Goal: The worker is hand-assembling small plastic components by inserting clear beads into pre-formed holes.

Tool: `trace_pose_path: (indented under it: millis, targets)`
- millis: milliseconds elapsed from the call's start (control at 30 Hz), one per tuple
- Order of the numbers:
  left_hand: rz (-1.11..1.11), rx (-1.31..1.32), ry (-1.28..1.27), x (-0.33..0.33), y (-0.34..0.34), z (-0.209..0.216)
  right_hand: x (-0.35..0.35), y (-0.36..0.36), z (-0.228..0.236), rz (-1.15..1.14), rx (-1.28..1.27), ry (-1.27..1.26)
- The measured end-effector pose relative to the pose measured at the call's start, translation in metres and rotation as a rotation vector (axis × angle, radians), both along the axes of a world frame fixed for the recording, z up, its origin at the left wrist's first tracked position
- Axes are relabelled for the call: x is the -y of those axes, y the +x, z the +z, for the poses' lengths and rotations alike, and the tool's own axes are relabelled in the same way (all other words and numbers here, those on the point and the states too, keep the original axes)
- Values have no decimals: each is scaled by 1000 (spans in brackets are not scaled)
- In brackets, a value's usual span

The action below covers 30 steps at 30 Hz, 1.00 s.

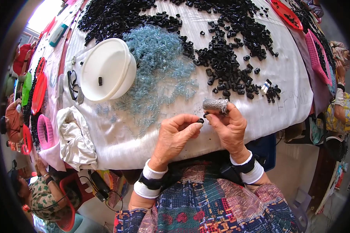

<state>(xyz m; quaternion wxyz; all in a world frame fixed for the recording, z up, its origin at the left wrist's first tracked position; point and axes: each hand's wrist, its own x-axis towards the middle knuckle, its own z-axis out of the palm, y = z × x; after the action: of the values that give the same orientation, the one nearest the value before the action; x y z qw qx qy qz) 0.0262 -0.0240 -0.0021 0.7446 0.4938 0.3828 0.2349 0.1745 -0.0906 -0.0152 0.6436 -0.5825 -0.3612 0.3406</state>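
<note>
My left hand (175, 136) is closed, thumb and forefinger pinching a small black plastic part (200, 120). Just beside it, my right hand (231, 128) pinches another small black piece (206, 115) between thumb and fingers. A rough grey textured sleeve or wrap (216, 105) lies along that hand's forefinger; whether it is worn or held is unclear. Both hands are over the near edge of the white-covered table, their fingertips almost meeting. Beyond them spreads a heap of small, clear bluish coil-like pieces (155, 66). Many similar black parts (225, 64) lie in piles farther off.
A white plastic bowl (122, 83) holds one black part (100, 81). Near it are dark-framed glasses (71, 83) and a crumpled white cloth (77, 141). A small white-and-blue item (266, 86) lies at right. A pink basket (318, 58) stands at the right edge; people sit along both sides.
</note>
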Motion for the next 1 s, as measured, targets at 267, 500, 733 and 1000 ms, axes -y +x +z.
trace_pose_path:
  millis: [267, 500, 733, 1000]
  targets:
    - [28, 25, -10, 0, 1, 0, 3, 1, -6, 17, 187, 54]
    - [54, 13, 22, 2, 3, 0, 1, 2, -7, 17, 437, 65]
    - [59, -32, 62, 4, 6, 0, 2, 2, -4, -4, 471, 95]
    - [105, -43, 89, 9, 5, -5, 0, -1, -3, -7, 570, 137]
